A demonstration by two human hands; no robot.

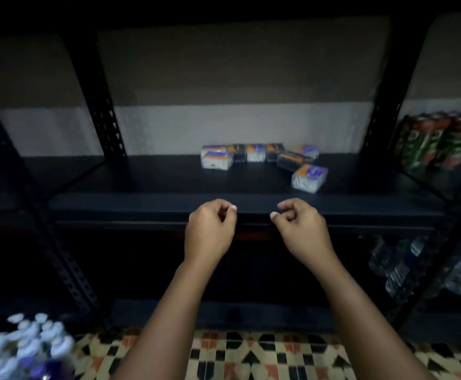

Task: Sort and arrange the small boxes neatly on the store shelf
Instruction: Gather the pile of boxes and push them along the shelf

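Several small boxes lie on the dark shelf (141,198) towards its back. A rough row (254,152) of white and dark boxes stands along the wall, with a white box (217,159) at its left end. A dark box (292,159) lies askew at the right end, partly over another white one (307,150). One white and orange box (309,178) sits apart, nearer the front. My left hand (211,229) and my right hand (299,229) hover side by side at the shelf's front edge, fingers curled, holding nothing. Neither touches a box.
Black perforated posts (106,105) frame the bay. Green and red wrapped bottles (440,141) fill the shelf to the right. Packs of water bottles (405,267) sit lower right, and white bottle caps (18,344) show at the lower left. A patterned tile floor (251,352) lies below.
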